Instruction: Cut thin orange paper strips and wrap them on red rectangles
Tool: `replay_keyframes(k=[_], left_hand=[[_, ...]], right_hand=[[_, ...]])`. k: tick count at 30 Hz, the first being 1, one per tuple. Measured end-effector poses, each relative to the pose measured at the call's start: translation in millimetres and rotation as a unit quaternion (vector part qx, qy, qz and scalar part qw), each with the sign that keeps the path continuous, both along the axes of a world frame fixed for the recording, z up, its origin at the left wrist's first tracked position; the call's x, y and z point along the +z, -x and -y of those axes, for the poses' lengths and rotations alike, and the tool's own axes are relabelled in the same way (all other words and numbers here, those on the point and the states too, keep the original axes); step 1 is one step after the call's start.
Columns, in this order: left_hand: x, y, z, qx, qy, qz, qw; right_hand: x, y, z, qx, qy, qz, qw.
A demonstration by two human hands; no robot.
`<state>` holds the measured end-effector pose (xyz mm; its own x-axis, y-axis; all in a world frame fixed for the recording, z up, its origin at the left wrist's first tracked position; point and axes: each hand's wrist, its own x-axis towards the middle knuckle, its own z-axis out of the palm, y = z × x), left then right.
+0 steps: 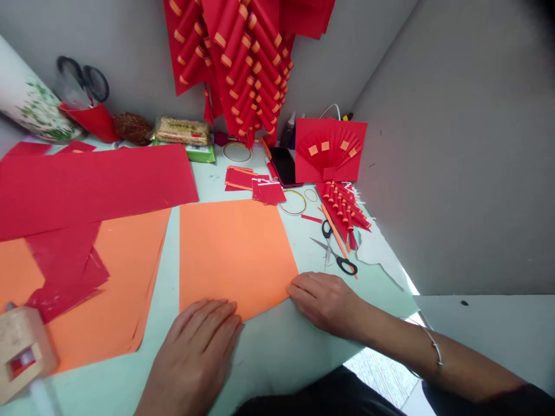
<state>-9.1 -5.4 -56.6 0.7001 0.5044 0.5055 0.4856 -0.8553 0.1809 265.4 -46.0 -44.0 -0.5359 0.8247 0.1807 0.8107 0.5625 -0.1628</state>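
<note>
An orange sheet of paper (236, 254) lies flat on the pale green table in front of me. My left hand (195, 346) rests palm down over its near left corner, fingers stretched out and side by side. At the near right corner my right hand (323, 300) has its fingers bent and pressed together on the paper's edge; the thumb is mostly hidden. Just beyond that hand lie black-handled scissors (329, 248), blades apart, beside a thin orange strip (333, 228).
On the left are red paper (95, 185), more orange sheets (125, 277) and a glue gun (26, 352). Paper firecracker decorations (247, 63) hang at the back. Behind the sheet sit small red cards (269, 190), tape rolls (292, 202), a phone (284, 166) and a red fan card (332, 151).
</note>
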Motion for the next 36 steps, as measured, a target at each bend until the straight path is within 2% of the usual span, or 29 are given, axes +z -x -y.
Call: replay_keyframes(k=[4,8,11,18,23,26,32,36], left_hand=[[2.6,8.5,5.7,0.0,0.033,0.022,0.999],[-0.1,16.0,15.4,0.005,0.097,-0.003,0.995],[-3.5,13.9,18.7,0.019,0.114,-0.025,0.993],[-1.8,1.3,12.2,0.014,0.121,-0.031,0.992],[-4.0,1.9,8.9,0.022,0.168,-0.035,0.985],[-4.7,1.2,7.1,0.041,0.207,-0.053,0.976],[3.3,-5.5,2.8,0.077,0.3,-0.13,0.942],[2.6,-5.8,0.9,0.068,0.295,-0.132,0.944]], right_hand=[[-1.9,5.3,10.9,-0.023,0.014,-0.074,0.997],[-6.9,10.6,19.0,-0.025,0.015,-0.123,0.992],[-10.6,12.0,21.2,-0.03,0.019,-0.138,0.99],[-19.0,15.5,28.1,-0.068,-0.002,-0.175,0.982],[-26.6,20.3,35.8,-0.114,0.0,-0.21,0.971],[-25.8,20.7,35.6,-0.152,0.031,-0.239,0.959],[-16.4,21.7,27.4,-0.206,0.168,-0.288,0.92],[-4.0,18.2,21.9,-0.201,0.224,-0.281,0.911]])
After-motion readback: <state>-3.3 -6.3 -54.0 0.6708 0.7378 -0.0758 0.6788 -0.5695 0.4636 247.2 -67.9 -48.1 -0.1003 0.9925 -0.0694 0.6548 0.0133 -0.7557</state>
